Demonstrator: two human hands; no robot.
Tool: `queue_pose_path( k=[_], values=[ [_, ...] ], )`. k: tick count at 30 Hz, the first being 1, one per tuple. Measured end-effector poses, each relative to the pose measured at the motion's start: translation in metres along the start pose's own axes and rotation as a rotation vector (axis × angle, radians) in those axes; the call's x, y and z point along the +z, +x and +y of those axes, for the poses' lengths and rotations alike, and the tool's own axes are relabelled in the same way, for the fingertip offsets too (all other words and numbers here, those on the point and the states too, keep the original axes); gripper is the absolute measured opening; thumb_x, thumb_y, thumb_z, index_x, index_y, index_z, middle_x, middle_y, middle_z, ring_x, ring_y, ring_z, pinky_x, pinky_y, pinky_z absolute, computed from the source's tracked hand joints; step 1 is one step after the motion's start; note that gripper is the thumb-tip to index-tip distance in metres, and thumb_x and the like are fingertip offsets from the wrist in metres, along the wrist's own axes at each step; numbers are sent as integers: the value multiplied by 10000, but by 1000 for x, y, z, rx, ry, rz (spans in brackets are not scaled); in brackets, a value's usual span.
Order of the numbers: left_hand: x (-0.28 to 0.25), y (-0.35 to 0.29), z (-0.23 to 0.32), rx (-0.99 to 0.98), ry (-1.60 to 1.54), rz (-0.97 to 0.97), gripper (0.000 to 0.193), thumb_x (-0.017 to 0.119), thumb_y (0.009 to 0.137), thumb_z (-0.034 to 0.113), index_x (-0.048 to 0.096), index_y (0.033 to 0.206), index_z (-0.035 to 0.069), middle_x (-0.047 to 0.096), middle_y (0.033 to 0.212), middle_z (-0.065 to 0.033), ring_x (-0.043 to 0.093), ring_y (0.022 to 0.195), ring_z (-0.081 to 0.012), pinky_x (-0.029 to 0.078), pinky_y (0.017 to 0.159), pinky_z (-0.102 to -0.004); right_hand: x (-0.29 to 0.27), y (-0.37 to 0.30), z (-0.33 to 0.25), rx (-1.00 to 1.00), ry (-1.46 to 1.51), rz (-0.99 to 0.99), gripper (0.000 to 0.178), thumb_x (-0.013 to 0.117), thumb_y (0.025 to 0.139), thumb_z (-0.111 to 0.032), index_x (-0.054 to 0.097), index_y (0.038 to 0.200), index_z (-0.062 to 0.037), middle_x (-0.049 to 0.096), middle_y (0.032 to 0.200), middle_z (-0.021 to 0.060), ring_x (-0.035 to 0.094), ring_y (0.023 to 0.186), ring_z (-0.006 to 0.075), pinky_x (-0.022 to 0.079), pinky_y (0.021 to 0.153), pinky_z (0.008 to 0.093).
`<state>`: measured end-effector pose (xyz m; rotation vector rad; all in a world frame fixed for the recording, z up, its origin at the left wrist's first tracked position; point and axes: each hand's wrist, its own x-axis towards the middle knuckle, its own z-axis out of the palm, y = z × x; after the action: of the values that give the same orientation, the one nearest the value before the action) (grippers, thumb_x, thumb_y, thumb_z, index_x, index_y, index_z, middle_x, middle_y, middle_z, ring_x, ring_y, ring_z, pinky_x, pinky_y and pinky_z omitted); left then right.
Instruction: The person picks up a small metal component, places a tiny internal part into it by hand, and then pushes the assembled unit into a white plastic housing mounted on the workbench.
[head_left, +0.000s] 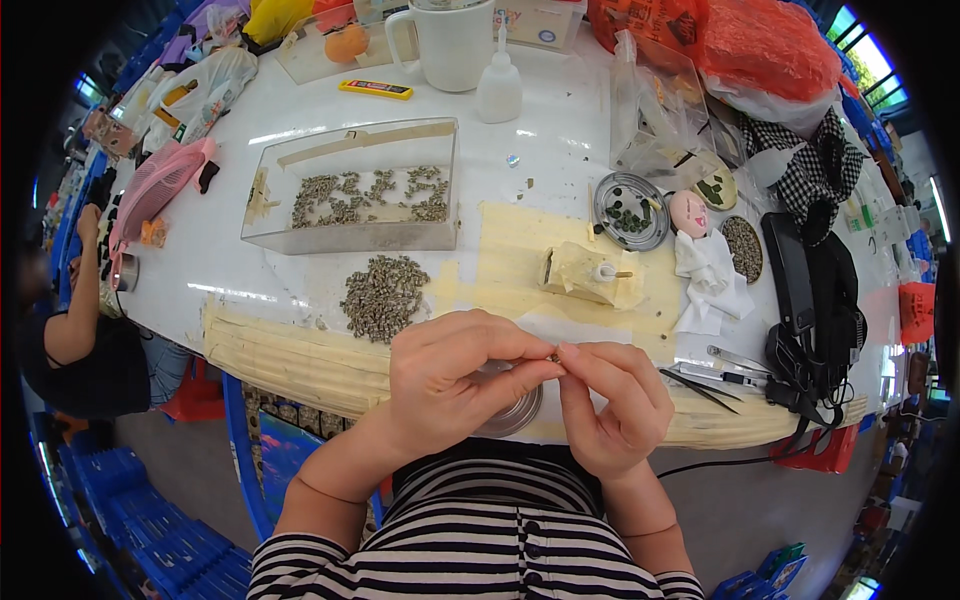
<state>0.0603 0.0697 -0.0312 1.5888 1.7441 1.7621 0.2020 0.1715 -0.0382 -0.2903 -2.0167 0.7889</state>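
My left hand [450, 375] and my right hand [615, 400] meet above the table's near edge, thumbs and forefingers pinched together. Between their fingertips is a tiny metallic part [554, 357], too small to make out fully. Under my hands, partly hidden, lies a round metal dish [518, 412]. A heap of small grey-brown metal parts [385, 298] rests on the table beyond my left hand. Behind it, a clear rectangular box [350, 238] holds more such parts in clusters. Past my right hand stands a block wrapped in masking tape [590, 275], with a white nozzle-like piece and a thin stick on it.
To the right are a round dish of dark green pieces [632, 212], a bowl of small parts [741, 248], crumpled tissue [708, 275], tweezers [700, 388] and a black bag [815, 300]. A squeeze bottle [499, 88] and white jug [452, 45] stand behind. Another person sits far left.
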Motion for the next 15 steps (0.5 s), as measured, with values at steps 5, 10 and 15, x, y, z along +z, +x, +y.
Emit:
queue_pose_path(
  k=[5,10,15],
  values=[
    [-1,1,3,-8,18,-12,184,827,750,45,720,891,-2,717,792,-107,678,679,-184,516,617,-265,-1,-1,0,-1,-13,-7,324,774,724,73,739,1036,-10,698,874,97,646,676,182,512,572,262],
    [-2,2,3,-118,-95,-46,160,795,782,34,735,923,-13,729,809,-123,695,703,-190,527,646,-263,1,-1,1,9,-18,13,329,785,723,70,737,1039,-7,701,863,101,656,676,182,517,574,260],
    [-1,1,1,-146,-169,-48,132,754,817,18,750,949,5,737,821,-112,695,685,-156,531,621,-254,0,-2,-1,63,12,36,317,797,717,69,734,1018,-6,701,843,99,668,681,183,525,581,259]
  ],
)
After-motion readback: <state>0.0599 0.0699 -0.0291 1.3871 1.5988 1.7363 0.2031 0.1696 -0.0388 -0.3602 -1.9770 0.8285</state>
